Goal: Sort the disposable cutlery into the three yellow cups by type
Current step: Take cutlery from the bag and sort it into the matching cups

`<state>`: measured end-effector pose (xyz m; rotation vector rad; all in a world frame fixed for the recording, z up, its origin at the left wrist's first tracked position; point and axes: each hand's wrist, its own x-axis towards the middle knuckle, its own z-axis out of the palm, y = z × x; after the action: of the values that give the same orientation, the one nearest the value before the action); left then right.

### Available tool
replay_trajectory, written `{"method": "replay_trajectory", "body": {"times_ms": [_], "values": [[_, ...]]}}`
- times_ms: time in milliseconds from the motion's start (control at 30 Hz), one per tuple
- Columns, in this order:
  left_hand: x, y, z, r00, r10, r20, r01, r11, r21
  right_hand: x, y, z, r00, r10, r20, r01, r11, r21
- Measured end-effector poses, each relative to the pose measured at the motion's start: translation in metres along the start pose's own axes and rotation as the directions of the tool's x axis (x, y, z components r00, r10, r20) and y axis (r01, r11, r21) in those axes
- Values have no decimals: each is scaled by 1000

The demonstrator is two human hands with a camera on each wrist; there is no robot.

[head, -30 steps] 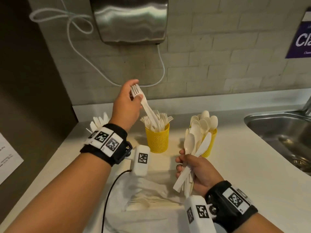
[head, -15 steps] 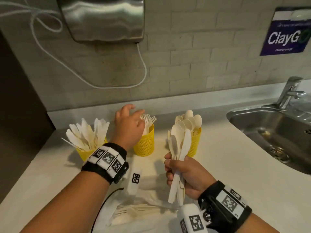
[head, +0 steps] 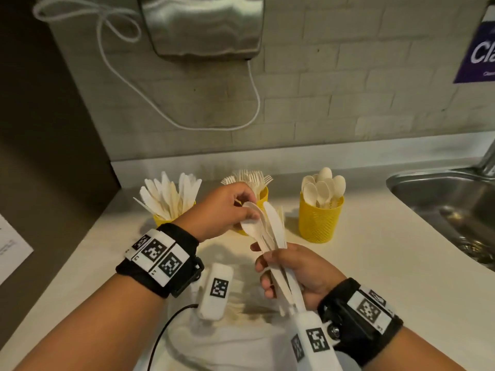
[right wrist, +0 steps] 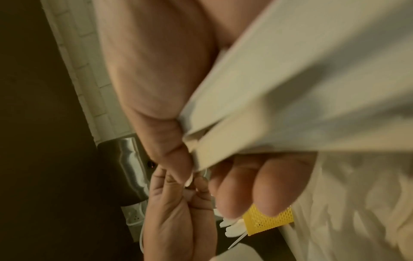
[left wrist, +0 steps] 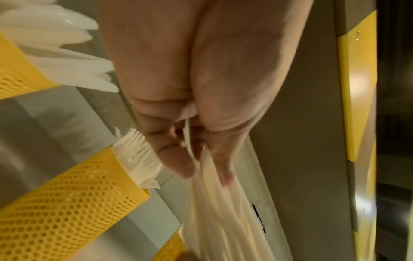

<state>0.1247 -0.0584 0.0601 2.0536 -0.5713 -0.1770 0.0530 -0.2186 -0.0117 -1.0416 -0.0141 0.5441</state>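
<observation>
Three yellow mesh cups stand along the wall: the left cup (head: 160, 219) holds knives, the middle cup (head: 263, 194) forks, the right cup (head: 320, 220) spoons. In front of the middle cup, my right hand (head: 267, 269) grips a mixed bundle of white cutlery (head: 272, 231) by the handles, heads up. My left hand (head: 245, 210) pinches the bowl of a spoon (head: 251, 207) at the top of that bundle. In the left wrist view the left fingers (left wrist: 178, 162) close on a thin white piece, beside the fork cup (left wrist: 73, 203). The right wrist view is mostly filled by the handles (right wrist: 279, 106).
A steel sink (head: 442, 207) lies at the right of the counter. A hand dryer (head: 203, 25) with a white cord (head: 253, 103) hangs on the brick wall. A white cloth (head: 241, 336) lies on the counter near me. A paper sheet (head: 10, 250) hangs at the left.
My left hand let a fork go into the middle cup, then came back to the bundle and now pinches a spoon. The right hand kept its grip on the bundle.
</observation>
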Motion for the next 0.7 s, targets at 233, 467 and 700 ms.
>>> {"method": "replay_trajectory", "body": {"times_ms": [233, 467, 700], "values": [[-5, -2, 3, 999, -12, 36, 10, 999, 38, -1, 2, -2, 1000, -12, 19, 12, 1000, -9], [29, 29, -23, 958, 99, -270, -140, 981, -138, -19, 0, -28, 981, -113, -157, 135, 981, 139], [82, 66, 23, 920, 303, -247, -303, 952, 40, -55, -9, -69, 918, -252, -308, 347, 885, 312]]}}
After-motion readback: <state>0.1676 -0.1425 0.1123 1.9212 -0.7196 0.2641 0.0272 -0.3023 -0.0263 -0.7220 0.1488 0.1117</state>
